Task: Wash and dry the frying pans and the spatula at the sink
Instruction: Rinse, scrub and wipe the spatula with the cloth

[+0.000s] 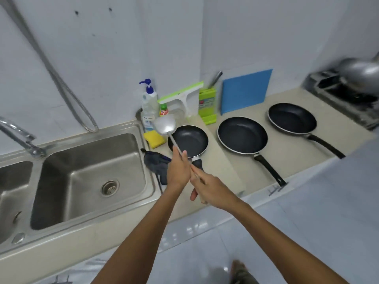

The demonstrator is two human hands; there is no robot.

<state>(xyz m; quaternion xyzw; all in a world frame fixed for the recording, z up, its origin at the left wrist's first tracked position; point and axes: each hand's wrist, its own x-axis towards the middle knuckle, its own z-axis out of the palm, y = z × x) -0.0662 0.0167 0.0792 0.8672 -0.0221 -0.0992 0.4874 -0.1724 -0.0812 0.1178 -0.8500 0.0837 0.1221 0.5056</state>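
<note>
Three black frying pans lie on the beige counter: a small pan [190, 140] nearest the sink, a middle pan [242, 135] and a far pan [292, 118]. A metal spatula [165, 125] is held above the small pan, its blade pointing up and left. My left hand [178, 170] grips the spatula's shaft. My right hand [213, 188] holds the lower end of its handle. The steel sink [90, 177] sits to the left, its basin holding nothing, with the tap [18, 136] at its back left.
A yellow sponge [153, 139] and a dark cloth [158, 162] lie between sink and small pan. Soap bottles [149, 103], a green squeegee [182, 95], a green knife block [207, 105] and a blue board [245, 91] stand along the wall. A stove with a wok [359, 78] is at far right.
</note>
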